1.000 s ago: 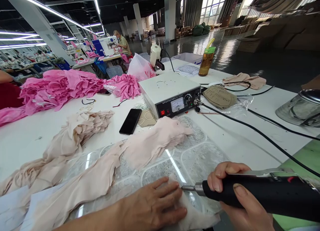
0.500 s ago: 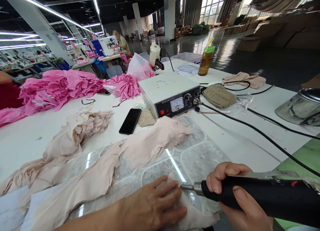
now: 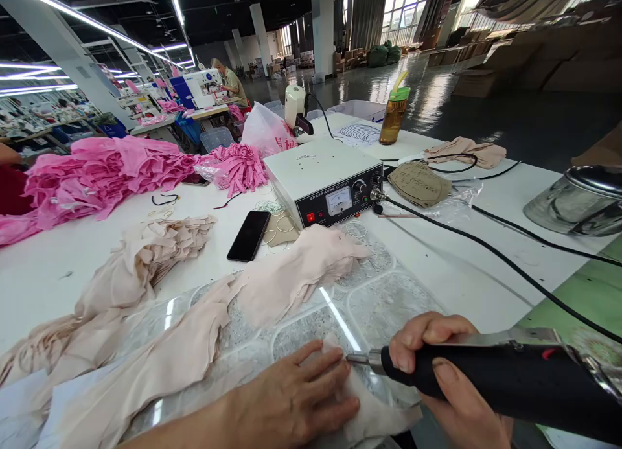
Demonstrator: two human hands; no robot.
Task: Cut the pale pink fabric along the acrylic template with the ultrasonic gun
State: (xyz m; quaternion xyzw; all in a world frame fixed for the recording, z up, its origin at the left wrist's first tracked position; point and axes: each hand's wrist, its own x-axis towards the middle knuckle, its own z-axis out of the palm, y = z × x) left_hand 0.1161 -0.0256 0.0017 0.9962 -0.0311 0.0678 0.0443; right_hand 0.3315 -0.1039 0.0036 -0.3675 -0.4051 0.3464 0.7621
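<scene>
My left hand [image 3: 296, 397] lies flat with fingers stretched over a piece of thin pale beige fabric [image 3: 381, 418], pressing it against the clear-covered grey mat [image 3: 383, 303]. My right hand [image 3: 451, 371] is wrapped round the black handle of a handheld ultrasonic welder [image 3: 510, 387]. Its narrow metal tip [image 3: 358, 358] points left, close beside my left fingertips at the fabric; whether it touches the cloth I cannot tell. Beyond my left hand lies a stack of beige fabric pieces [image 3: 301, 274], and another long beige stack [image 3: 160, 378] stretches toward the lower left.
A white control box [image 3: 325, 177] with a dial stands behind the fabric, its black cable [image 3: 476, 261] running to the right. Around it are a phone [image 3: 249, 235], a bottle [image 3: 394, 118], a glass jar [image 3: 573, 203] and a pink fabric heap [image 3: 107, 170]. A person [image 3: 233, 83] sits at a sewing machine.
The view has shifted slightly, so the table's things appear a little further left. My right hand and the welder moved slightly left with it; the tip stays beside my left fingertips.
</scene>
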